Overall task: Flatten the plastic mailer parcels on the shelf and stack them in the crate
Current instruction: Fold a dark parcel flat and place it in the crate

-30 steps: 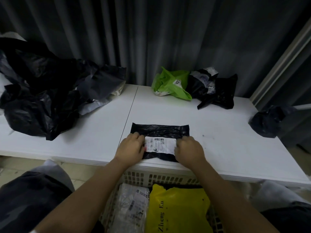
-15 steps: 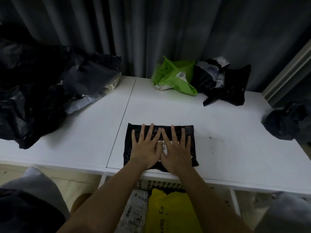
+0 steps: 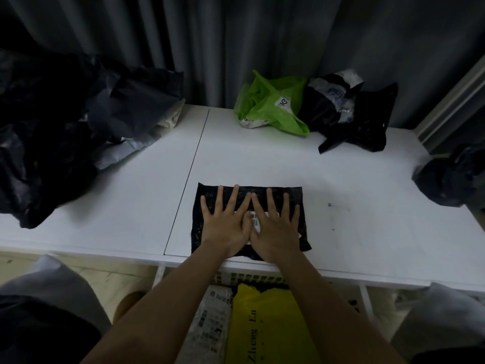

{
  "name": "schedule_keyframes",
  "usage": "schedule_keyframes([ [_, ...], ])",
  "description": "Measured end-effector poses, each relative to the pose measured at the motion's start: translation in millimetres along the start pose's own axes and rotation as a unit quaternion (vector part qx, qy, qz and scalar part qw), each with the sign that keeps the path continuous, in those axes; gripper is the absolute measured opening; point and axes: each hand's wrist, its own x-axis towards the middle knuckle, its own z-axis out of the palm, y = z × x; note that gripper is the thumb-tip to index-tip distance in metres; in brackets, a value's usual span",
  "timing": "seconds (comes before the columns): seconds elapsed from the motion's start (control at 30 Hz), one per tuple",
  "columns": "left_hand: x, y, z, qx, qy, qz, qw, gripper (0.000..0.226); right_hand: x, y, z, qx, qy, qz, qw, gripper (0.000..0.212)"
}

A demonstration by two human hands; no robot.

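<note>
A black plastic mailer (image 3: 303, 206) with a white label lies flat near the front edge of the white shelf (image 3: 262, 161). My left hand (image 3: 227, 220) and my right hand (image 3: 273, 224) press on it side by side, palms down, fingers straight and spread. The label is mostly hidden under my hands. Below the shelf edge stands a white crate (image 3: 252, 278) holding a yellow mailer (image 3: 270, 327) and a grey-white mailer (image 3: 210, 324).
A green mailer (image 3: 270, 106) and a black mailer (image 3: 349, 111) lie at the back of the shelf. A large heap of dark crumpled bags (image 3: 52, 127) fills the left side. Another dark bag (image 3: 451, 174) sits at the right edge. A grey curtain hangs behind.
A second ago my hands were curled at the label's sides. They opened flat onto the mailer, side by side, and stay pressed there now.
</note>
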Motion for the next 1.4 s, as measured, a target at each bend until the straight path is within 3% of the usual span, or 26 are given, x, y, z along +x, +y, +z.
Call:
schedule_keyframes([
  [0.4, 1, -1, -6, -0.013, -0.039, -0.003, 0.999, 0.053, 1, -1, -2, 0.012, -0.016, 0.005, 1.0, 0.085],
  [0.53, 3, -3, -13, -0.047, -0.071, -0.023, 0.996, 0.059, -2, -6, -10, 0.01, -0.052, 0.03, 0.998, 0.068],
  [0.67, -12, -10, -15, -0.087, 0.019, -0.147, 0.985, 0.071, -12, -12, -18, -0.004, -0.101, 0.065, 0.993, 0.074],
  [0.73, -29, -15, -17, -0.076, 0.073, -0.173, 0.979, 0.075, -23, -16, -27, -0.045, -0.116, 0.067, 0.99, 0.079],
  [0.8, -37, -19, -20, -0.041, 0.074, -0.186, 0.979, 0.076, -32, -17, -35, -0.08, -0.12, 0.07, 0.987, 0.08],
  [0.87, -45, -23, -30, -0.057, 0.034, -0.201, 0.977, 0.071, -44, -18, -42, -0.101, -0.097, 0.066, 0.988, 0.074],
  [0.97, -54, -26, -41, -0.21, 0.011, -0.167, 0.963, 0.043, -67, -16, -53, -0.102, -0.059, 0.046, 0.992, 0.055],
  [1.07, -65, -24, -55, -0.255, 0.03, -0.07, 0.964, 0.006, -86, -4, -56, -0.033, 0.019, 0.063, 0.997, 0.036],
  [1.13, -73, -18, -65, -0.27, 0.032, -0.005, 0.962, 0.021, -100, 9, -55, 0.046, 0.069, 0.078, 0.994, 0.045],
  [1.2, -80, -11, -74, -0.288, 0.017, 0.039, 0.957, 0.018, -111, 21, -54, 0.14, 0.058, 0.089, 0.984, 0.064],
  [1.27, -87, -5, -79, -0.291, -0.001, 0.058, 0.955, 0.01, -119, 28, -50, 0.223, 0.046, 0.09, 0.97, 0.056],
  [1.4, -100, 4, -77, -0.284, 0.001, 0.052, 0.957, 0.004, -143, 35, -43, 0.484, 0.05, 0.075, 0.87, 0.021],
])
